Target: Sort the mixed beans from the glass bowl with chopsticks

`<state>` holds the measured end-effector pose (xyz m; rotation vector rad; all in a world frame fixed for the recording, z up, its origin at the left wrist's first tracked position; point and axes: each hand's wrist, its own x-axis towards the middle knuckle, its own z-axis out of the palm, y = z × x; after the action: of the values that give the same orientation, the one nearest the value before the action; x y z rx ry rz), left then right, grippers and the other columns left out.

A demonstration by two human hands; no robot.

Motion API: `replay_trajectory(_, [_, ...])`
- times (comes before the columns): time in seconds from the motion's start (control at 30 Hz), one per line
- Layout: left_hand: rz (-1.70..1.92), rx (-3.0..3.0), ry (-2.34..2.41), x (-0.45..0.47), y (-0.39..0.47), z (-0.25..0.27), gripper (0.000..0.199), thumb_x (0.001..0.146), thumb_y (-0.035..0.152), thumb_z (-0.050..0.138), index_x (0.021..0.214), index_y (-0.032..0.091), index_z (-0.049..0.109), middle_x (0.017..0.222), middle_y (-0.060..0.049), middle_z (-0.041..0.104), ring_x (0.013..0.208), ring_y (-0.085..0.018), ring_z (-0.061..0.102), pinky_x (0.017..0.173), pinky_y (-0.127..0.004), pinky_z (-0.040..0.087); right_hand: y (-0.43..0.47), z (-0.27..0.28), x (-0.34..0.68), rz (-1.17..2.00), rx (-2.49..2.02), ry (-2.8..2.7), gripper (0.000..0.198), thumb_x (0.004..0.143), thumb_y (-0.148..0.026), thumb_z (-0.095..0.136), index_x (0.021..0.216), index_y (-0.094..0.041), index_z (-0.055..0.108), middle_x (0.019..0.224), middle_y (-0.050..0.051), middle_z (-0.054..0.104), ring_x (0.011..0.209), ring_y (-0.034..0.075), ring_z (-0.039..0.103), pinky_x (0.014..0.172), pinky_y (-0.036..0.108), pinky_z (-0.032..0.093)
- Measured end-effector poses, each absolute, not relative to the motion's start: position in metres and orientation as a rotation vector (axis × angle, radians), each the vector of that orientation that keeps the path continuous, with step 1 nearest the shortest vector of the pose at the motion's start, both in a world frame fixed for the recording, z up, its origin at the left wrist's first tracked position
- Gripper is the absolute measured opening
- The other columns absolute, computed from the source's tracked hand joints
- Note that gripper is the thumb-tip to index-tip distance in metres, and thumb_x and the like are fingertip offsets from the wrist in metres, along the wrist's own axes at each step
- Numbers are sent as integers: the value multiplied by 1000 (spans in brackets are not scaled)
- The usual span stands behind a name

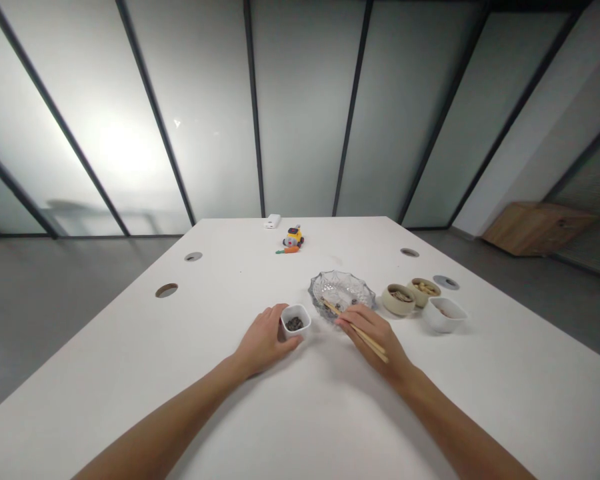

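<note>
My left hand (266, 340) is closed round the side of a small white square cup (297, 313), which stands on the table with dark pieces (294, 324) inside. My right hand (373, 337) grips a pair of wooden chopsticks (363, 335). Their tips reach over a clear scalloped glass bowl (325, 283), just to the right of the cup. A few small dark bits (354, 302) lie in the glass bowl. Whether the chopsticks pinch anything is too small to tell.
Right of the glass bowl stand two beige round bowls (398, 308) (426, 303) with light pieces inside, and a white square bowl (445, 323). Farther back on the white table (230, 267) are a yellow toy vehicle (293, 237), a toy carrot (290, 250) and a white box (273, 221). Round holes (167, 291) pierce the tabletop.
</note>
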<state>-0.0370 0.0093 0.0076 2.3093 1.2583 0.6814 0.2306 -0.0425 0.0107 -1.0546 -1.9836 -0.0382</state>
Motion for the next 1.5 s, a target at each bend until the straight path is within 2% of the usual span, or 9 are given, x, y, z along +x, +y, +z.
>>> replay_trajectory(0.17, [672, 2304, 1250, -37, 9, 8, 44, 85, 43, 73, 121, 23, 59, 112, -8, 70, 102, -30, 65, 88, -42, 50, -39, 7, 235, -109, -1078, -2056, 14, 104, -24, 55, 98, -22, 68, 97, 8, 70, 86, 20, 68, 75, 33, 55])
replay_trajectory(0.4, [684, 2301, 1240, -38, 9, 8, 45, 84, 43, 73, 123, 24, 59, 114, -8, 70, 103, -30, 65, 89, -43, 50, -37, 10, 235, -73, -1064, -2002, 13, 103, -28, 57, 100, -23, 69, 98, 8, 71, 90, 21, 70, 80, 34, 57])
replay_trajectory(0.93, [690, 2299, 1234, -37, 9, 9, 42, 85, 44, 72, 120, 24, 61, 109, -7, 70, 98, -29, 65, 83, -41, 50, -37, 16, 237, 13, -1059, -1953, 18, 103, -28, 55, 95, -23, 70, 95, 7, 71, 84, 20, 69, 75, 32, 57])
replay_trajectory(1.13, [684, 2294, 1233, -37, 8, 10, 41, 85, 44, 72, 119, 24, 61, 110, -7, 70, 99, -29, 65, 85, -42, 50, -36, 14, 237, 20, -1028, -1890, 16, 102, -30, 59, 91, -23, 69, 89, 6, 70, 82, 20, 69, 75, 33, 57])
replay_trajectory(1.5, [678, 2288, 1236, -37, 9, 8, 45, 85, 42, 72, 124, 23, 58, 115, -8, 69, 102, -29, 64, 87, -42, 50, -39, 21, 237, 56, -1047, -1995, 18, 103, -30, 56, 92, -23, 69, 94, 7, 70, 84, 19, 68, 76, 32, 56])
